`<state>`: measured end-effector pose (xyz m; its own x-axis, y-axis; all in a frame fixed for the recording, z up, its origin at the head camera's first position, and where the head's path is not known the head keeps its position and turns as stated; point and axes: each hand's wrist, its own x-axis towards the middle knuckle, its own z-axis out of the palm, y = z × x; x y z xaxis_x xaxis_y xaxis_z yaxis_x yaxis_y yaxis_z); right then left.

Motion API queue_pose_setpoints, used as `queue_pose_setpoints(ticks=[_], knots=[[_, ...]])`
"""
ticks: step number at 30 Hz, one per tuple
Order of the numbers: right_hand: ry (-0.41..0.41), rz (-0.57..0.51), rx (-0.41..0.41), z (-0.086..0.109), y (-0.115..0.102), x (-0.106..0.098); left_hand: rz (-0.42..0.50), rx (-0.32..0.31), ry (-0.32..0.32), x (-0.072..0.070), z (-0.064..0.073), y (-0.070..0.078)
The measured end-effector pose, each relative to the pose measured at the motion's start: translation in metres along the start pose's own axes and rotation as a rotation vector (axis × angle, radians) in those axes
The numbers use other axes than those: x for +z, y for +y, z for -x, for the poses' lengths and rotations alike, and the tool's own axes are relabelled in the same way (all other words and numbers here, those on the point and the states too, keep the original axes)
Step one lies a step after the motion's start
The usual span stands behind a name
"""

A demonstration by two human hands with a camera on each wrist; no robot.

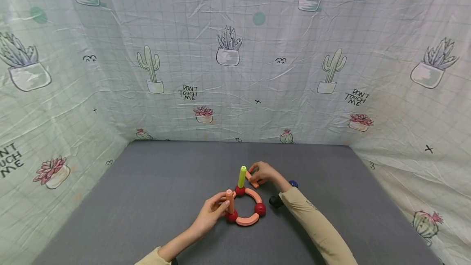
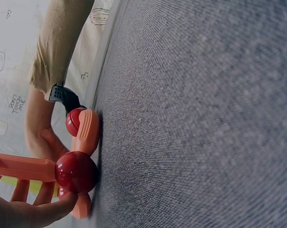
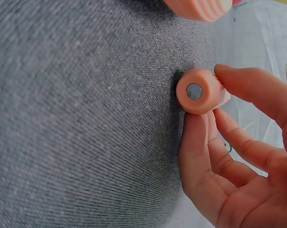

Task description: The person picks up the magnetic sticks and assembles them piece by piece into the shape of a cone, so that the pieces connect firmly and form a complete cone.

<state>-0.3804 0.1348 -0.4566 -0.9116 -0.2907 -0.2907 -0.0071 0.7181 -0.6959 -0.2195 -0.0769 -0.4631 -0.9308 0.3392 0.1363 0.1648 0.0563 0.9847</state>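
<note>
On the grey table lies a ring of curved orange magnetic pieces (image 1: 247, 220) joined by red balls (image 1: 260, 209). A yellow-green rod (image 1: 242, 177) stands upright on the ring's far ball. My left hand (image 1: 212, 211) holds an upright orange rod (image 2: 24, 167) that sits on the near-left red ball (image 2: 77, 172), with fingertips right at that ball. Beyond the ring, to the right of the yellow-green rod, my right hand (image 1: 265, 172) pinches another orange rod (image 3: 199, 95) between thumb and fingers. This rod lies low, close over the table, its round metal end showing in the right wrist view.
A blue ball (image 1: 293, 183) is partly hidden behind the right forearm. A black wrist device (image 2: 63, 96) sits at the right cuff, just right of the ring. Cloth walls (image 1: 228, 85) printed with cacti enclose the table at the back and sides.
</note>
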Motion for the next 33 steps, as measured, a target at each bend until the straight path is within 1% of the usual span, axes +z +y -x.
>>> queue_pose_setpoints(ticks=[4, 8, 16, 20, 25, 29, 32, 33], knots=[[-0.022, -0.018, 0.000, 0.000, 0.001, -0.002, -0.010, 0.013, 0.004, 0.001, 0.000, 0.000], [-0.036, -0.048, 0.006, 0.000, 0.001, -0.003, -0.009, 0.007, 0.009, 0.001, -0.001, -0.001], [-0.021, -0.052, 0.006, 0.005, 0.001, -0.006, -0.017, -0.005, 0.017, 0.001, 0.000, -0.001], [-0.005, -0.071, -0.013, 0.010, 0.003, -0.008, -0.012, -0.004, 0.013, 0.004, 0.000, 0.000], [-0.023, -0.115, -0.060, 0.020, 0.006, -0.012, -0.008, 0.014, 0.004, 0.006, -0.002, -0.001], [-0.054, -0.179, -0.135, 0.029, 0.010, -0.017, -0.013, 0.034, -0.001, 0.008, -0.005, -0.004], [-0.051, -0.212, -0.211, 0.037, 0.016, -0.020, -0.021, 0.038, -0.007, 0.010, -0.005, -0.004], [-0.046, -0.222, -0.230, 0.040, 0.017, -0.020, -0.019, 0.031, -0.007, 0.010, -0.005, -0.003]])
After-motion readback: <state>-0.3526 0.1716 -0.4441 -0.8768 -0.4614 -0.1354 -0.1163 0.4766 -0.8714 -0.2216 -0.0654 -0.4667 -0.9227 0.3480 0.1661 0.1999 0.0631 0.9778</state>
